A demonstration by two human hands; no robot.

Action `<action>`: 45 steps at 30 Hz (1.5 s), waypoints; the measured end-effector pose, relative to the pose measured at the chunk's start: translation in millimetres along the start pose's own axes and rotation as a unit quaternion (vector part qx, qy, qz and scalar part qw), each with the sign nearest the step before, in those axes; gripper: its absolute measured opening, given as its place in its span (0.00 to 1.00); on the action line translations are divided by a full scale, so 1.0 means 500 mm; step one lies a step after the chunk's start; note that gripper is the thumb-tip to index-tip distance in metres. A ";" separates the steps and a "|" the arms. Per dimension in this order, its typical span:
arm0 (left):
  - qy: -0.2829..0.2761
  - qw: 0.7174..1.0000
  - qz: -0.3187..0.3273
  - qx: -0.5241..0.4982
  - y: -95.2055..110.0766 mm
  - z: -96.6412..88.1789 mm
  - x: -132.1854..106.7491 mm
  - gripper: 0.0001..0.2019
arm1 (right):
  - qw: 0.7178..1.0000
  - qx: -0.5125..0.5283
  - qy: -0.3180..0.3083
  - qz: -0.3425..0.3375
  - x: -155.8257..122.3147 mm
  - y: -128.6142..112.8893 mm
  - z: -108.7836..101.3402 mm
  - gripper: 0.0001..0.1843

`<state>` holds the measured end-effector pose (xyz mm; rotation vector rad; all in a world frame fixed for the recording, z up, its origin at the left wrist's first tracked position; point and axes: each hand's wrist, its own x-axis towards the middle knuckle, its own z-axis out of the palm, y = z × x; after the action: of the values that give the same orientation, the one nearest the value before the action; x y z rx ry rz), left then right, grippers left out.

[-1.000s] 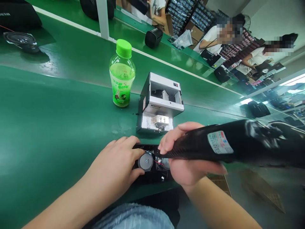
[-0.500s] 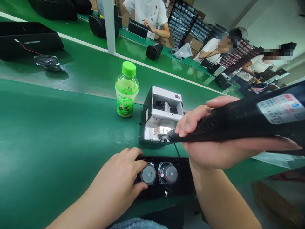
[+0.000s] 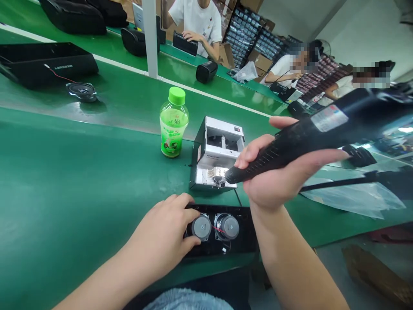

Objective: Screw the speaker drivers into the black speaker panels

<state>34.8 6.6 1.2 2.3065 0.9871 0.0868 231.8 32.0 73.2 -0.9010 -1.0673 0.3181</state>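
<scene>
**A:** Lower centre: what lies nearest us?

**B:** Our left hand point(image 3: 161, 234) rests on the left end of the black speaker panel point(image 3: 245, 239). Its fingers are loosely curled against the left round driver point(image 3: 201, 227), pressing rather than clasping. The panel sits at the near edge of the green bench point(image 3: 64, 181).

**A:** And just above, centre right?

**B:** Our right hand point(image 3: 274, 181) is closed fully round the electric screwdriver point(image 3: 290, 144). The tool's tip meets the front outlet of the white screw feeder point(image 3: 219, 146), which stands just behind the panel. We judge the step to be picking a screw onto the bit. Whether one is seated, we cannot tell.

**A:** What does the next move call for?

**B:** A steady carry of the tip down to the panel, with the left hand bracing it.

**A:** Farther back?

**B:** A green bottle point(image 3: 173, 122) stands left of the feeder. At upper left we see a loose speaker point(image 3: 81, 91) and a long black enclosure point(image 3: 48, 64). A co-worker in a white shirt point(image 3: 196, 19) sits at the top edge.
</scene>
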 end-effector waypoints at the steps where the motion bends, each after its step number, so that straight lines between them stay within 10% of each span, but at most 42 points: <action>1: 0.002 1.000 0.001 0.002 0.000 0.000 -0.001 0.16 | 1.000 0.007 -0.007 0.006 0.000 0.003 0.000 0.36; 14: 0.012 1.000 -0.004 0.014 0.001 -0.001 0.000 0.17 | 0.996 0.048 -0.034 0.067 -0.011 0.023 -0.021 0.38; 25: 0.006 1.000 -0.008 0.008 -0.005 0.006 0.002 0.20 | 0.991 0.059 0.004 0.123 -0.043 -0.130 -0.088 0.36; 45: 0.198 0.966 0.085 0.140 -0.001 -0.044 0.074 0.11 | 0.989 0.128 -0.011 0.077 0.010 -0.059 -0.079 0.36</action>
<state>54.5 43.1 12.1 2.6978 1.0429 0.5281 262.8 -2.2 91.7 -0.7513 -0.9532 0.5805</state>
